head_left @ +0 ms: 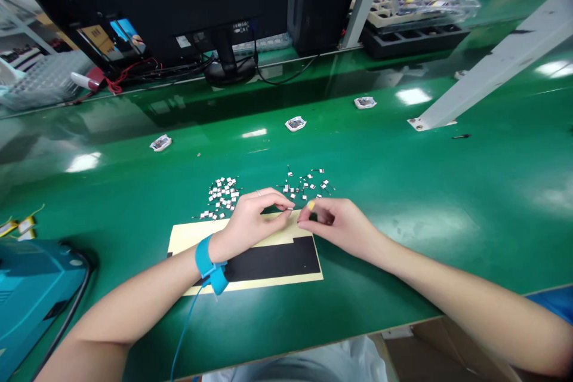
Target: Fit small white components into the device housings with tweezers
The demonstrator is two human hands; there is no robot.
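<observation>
My left hand (253, 215), with a blue wrist strap (210, 265) on its wrist, pinches a small white component (290, 209) between thumb and fingertips. Close by on the right, my right hand (335, 221) has its thumb and index finger drawn together; what they hold, if anything, is too small to make out. A yellow patch shows at its index finger. Below both hands lies a pale yellow sheet (188, 236) with a black strip (273, 259) across it. Beyond them, small white parts with dark leads lie in a left cluster (224, 194) and a looser right cluster (308, 182).
Three white-framed small items (295, 124) lie spaced along the green bench (380, 161). A white metal post (492, 65) stands at right, a monitor (188, 0) at the back. A teal machine (40, 298) occupies the left edge. Clear and black trays (416, 39) are stacked at back right.
</observation>
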